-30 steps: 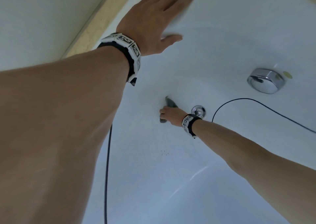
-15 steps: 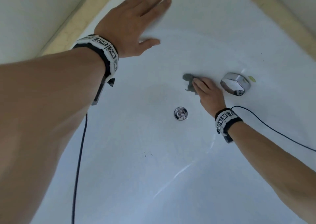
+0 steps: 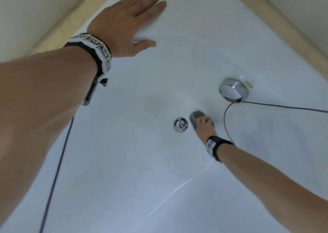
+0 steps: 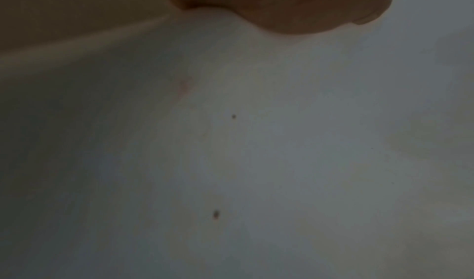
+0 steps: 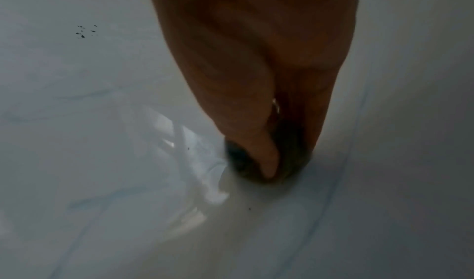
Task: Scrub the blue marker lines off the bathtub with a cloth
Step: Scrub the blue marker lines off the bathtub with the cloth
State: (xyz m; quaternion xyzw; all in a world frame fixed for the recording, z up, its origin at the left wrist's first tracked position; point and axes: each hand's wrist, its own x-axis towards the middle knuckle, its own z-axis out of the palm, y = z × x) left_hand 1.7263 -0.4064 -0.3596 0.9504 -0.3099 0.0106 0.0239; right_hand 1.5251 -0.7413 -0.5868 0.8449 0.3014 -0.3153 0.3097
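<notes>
Your right hand presses a grey cloth against the floor of the white bathtub, just beside the round chrome drain; the right wrist view shows the fingers bunched down onto the cloth, thumb laid over it, gripping it. Your left hand lies flat on the tub's sloping wall, fingers straight and together, thumb spread, holding nothing. Faint blue marker lines curve over the tub surface beside the cloth; from the head view they are too pale to make out. The left wrist view is dim and blurred, showing only the heel of your hand against the tub. A chrome overflow knob sits on the end wall, and dark specks dot the tub floor
</notes>
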